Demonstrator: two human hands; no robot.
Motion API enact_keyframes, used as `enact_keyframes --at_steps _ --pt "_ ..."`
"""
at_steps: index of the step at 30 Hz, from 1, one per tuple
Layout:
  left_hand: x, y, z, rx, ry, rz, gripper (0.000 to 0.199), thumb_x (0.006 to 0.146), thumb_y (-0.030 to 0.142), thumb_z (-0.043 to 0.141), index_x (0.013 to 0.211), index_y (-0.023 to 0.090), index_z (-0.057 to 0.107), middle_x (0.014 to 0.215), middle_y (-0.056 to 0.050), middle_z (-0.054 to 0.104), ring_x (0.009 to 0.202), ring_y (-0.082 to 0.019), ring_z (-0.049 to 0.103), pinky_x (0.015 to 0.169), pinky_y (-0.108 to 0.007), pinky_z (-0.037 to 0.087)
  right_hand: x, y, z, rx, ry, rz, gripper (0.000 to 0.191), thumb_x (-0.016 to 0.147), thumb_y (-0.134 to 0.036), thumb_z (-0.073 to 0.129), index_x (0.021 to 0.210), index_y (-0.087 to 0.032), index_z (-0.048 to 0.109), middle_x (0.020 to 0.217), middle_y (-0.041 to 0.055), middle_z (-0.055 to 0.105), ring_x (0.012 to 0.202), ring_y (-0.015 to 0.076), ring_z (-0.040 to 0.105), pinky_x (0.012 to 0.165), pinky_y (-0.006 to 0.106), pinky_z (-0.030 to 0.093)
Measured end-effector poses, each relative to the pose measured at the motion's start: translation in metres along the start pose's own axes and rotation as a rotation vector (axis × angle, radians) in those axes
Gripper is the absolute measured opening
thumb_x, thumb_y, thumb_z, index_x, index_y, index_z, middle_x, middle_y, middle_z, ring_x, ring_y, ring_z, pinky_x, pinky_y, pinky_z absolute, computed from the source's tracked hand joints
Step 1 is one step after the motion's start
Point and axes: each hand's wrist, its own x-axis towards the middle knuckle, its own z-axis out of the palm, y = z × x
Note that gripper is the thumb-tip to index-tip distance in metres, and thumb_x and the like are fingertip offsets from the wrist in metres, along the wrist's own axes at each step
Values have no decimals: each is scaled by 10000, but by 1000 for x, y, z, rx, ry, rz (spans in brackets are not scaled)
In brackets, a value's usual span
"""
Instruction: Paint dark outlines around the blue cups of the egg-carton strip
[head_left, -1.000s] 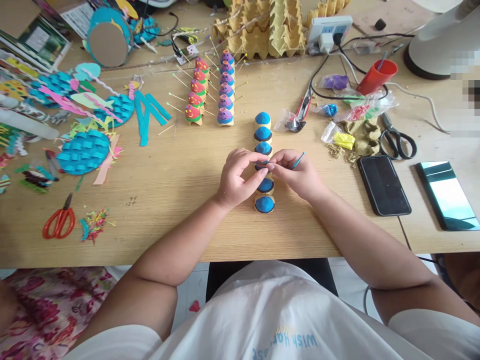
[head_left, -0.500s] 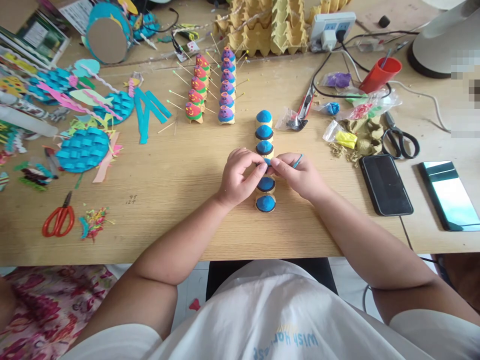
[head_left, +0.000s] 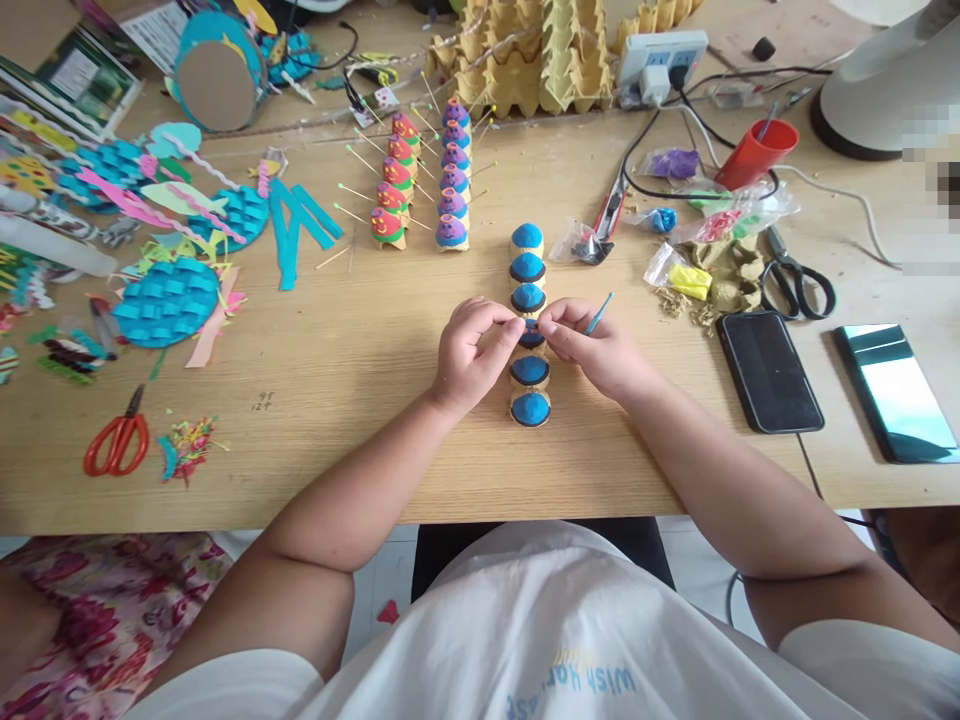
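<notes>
A row of egg-carton cups with blue clay domes (head_left: 529, 371) runs away from me down the middle of the table. Most of the domes have a dark band round the lower edge. Over one dome in the middle, my left hand (head_left: 474, 352) pinches a small dark clay strip (head_left: 532, 325) between thumb and forefinger. My right hand (head_left: 592, 345) closes on the strip's other end with its thumb and finger. A thin blue stick tool (head_left: 599, 314) is also held in that hand, jutting up between the fingers. The fingertips hide part of the strip.
Finished red-green caterpillars (head_left: 388, 226) and purple-blue ones (head_left: 451, 231) stand behind. Orange-handled scissors (head_left: 117, 444) and paper scraps (head_left: 190, 448) lie left; a phone (head_left: 769, 372), black scissors (head_left: 799, 283), clay bags (head_left: 688, 281) and a red cup (head_left: 757, 154) are right. Another person's patterned clothing (head_left: 127, 620) shows lower left.
My fingertips have drawn slightly apart over the middle dome, so more of the dark strip and the dome shows. The blue stick has tipped more upright in my right hand.
</notes>
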Motion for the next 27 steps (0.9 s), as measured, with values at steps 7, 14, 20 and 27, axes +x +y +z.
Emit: enact_keyframes --at_steps 7,14,20,27 --pt "-1 -1 1 51 -32 -5 285 1027 507 702 1103 246 788 1051 -53 835 990 -207 755 972 -407 588 1 0 0 -44 24 -16 542 755 -694 897 853 -213 667 725 -50 556 647 92 404 620 280 358" --pt "4 0 1 97 -10 88 105 1020 349 745 1003 268 811 949 -6 844 899 -192 744 943 -412 560 1 0 -2 -31 23 -16 529 795 -705 866 858 -204 709 663 -63 529 600 79 382 564 269 316" --pt "4 0 1 75 50 131 79 1013 315 764 965 256 789 927 4 833 889 -176 740 908 -383 562 2 7 -3 16 31 -8 556 670 -607 995 997 -234 744 821 -23 700 700 102 574 644 258 491" --pt "3 -2 1 76 52 100 139 1007 396 775 1034 266 814 995 -13 854 929 -181 767 920 -384 602 2 7 -3 -19 94 -60 516 710 -641 961 920 -230 729 815 -9 727 727 114 611 671 269 524"
